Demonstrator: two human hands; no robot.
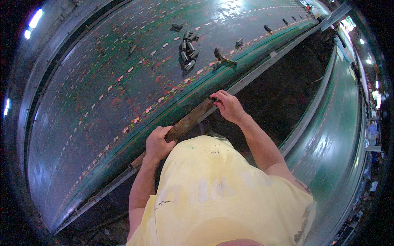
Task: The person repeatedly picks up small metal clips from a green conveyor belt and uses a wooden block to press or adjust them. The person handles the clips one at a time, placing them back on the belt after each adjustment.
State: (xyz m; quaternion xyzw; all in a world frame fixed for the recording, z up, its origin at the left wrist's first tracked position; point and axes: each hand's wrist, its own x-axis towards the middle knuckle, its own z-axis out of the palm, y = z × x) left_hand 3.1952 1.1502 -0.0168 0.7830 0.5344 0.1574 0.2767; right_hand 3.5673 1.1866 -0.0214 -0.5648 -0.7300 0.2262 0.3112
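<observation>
My left hand (159, 143) is closed on the near end of a worn brown wooden board (191, 119), which lies along the edge rail of a long green table (135, 88). At the board's far end, my right hand (228, 105) pinches a small dark piece (213, 99); its exact kind is too small to make out. Beyond my hands, a loose pile of dark, short metal-looking blocks (189, 50) lies on the table. Nearer the table's edge rests a dark tool with a yellowish handle (225, 60).
A metal rail (262, 61) runs diagonally along the table's edge. To the right, past a dark gap (273, 88), stretches a second green table (328, 143). Single dark blocks (267, 28) sit farther along the first table. Colored specks and rows of pale marks cover its surface.
</observation>
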